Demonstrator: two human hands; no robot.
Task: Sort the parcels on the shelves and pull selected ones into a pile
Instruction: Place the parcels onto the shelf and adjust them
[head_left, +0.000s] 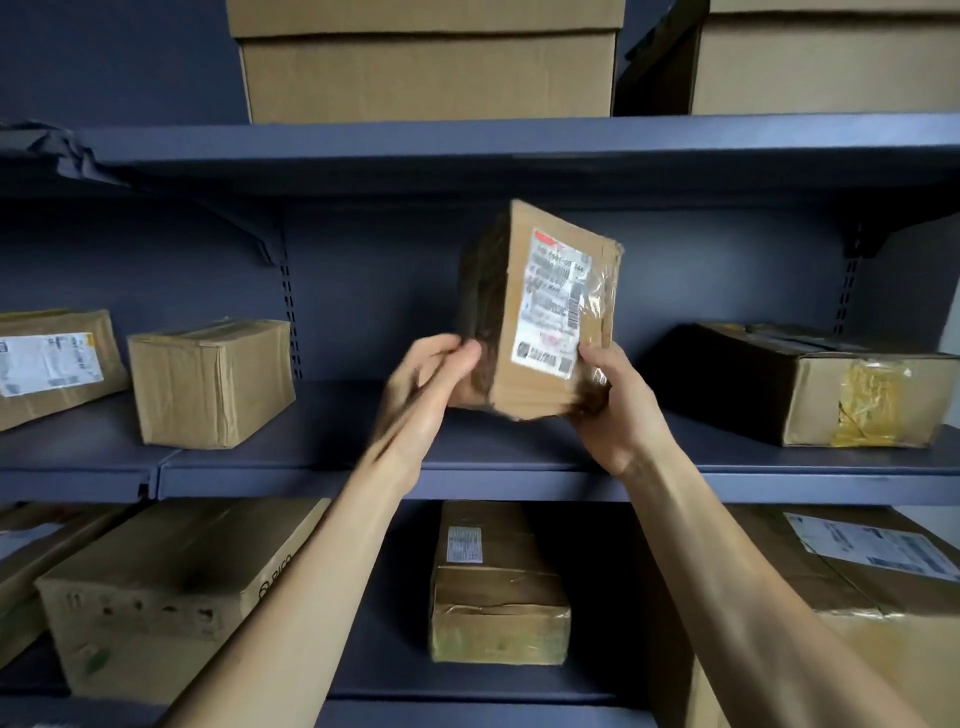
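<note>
Nearest, the right hand (618, 410) grips the lower right corner of the held parcel (540, 312), thumb on the front face and fingers wrapped behind. The left hand (431, 389), smeared by motion, cups the lower left edge with curled fingers. Between them the small taped cardboard box stands upright in the air, just above the front of the middle shelf (519, 486), with its one shipping label (553, 306) turned toward the camera.

The step looks like reading that label to decide whether this box joins the pile. To do it well, steady the box so the print stops blurring. Keep both thumbs off the label and support the box from beneath, since the loose tape on its right side may slip.

On the lower shelf (395, 649) lie four parcels, one of them cut off at the left edge. Further back, three parcels rest on the middle shelf, two to the left and one dark one to the right, all well apart from the held box. On the top shelf (519, 150) stand two large lidded cartons (426, 62)
</note>
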